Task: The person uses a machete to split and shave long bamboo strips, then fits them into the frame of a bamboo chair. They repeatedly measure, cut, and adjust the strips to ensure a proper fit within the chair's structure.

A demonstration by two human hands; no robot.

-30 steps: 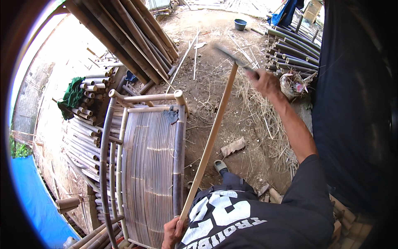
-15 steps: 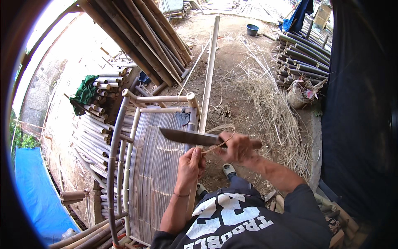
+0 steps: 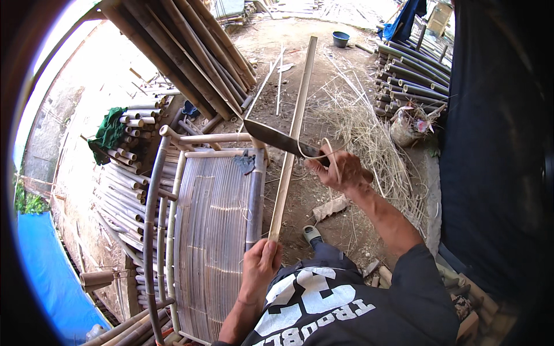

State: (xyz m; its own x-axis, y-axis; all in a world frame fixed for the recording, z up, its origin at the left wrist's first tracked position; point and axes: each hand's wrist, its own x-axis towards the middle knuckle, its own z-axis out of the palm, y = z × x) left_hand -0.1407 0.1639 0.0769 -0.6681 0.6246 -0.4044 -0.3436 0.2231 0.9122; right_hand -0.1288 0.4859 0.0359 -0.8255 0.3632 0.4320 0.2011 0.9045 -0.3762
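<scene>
My left hand (image 3: pixel 263 259) is closed around the near end of a long bamboo strip (image 3: pixel 299 115), which slants up and away from me. My right hand (image 3: pixel 340 169) grips the handle of a machete (image 3: pixel 274 140). Its broad dark blade points left and crosses the strip, about midway along. A thin pale curl of bamboo shaving (image 3: pixel 326 144) loops by the blade and my right fingers. Whether the cutting edge is touching the strip, I cannot tell.
On the left stands a bamboo bench (image 3: pixel 210 230) with a grey cloth (image 3: pixel 244 163) on its corner. Bamboo poles (image 3: pixel 184 52) lean beyond it. Shavings (image 3: pixel 375 132) litter the ground to the right, near stacked poles (image 3: pixel 412 75), a filled sack (image 3: pixel 407 128) and a dark bucket (image 3: pixel 340 39).
The machete has moved away from my left hand, farther along the strip. My left hand has come nearer to my body. A pale piece now shows on the ground beside my foot.
</scene>
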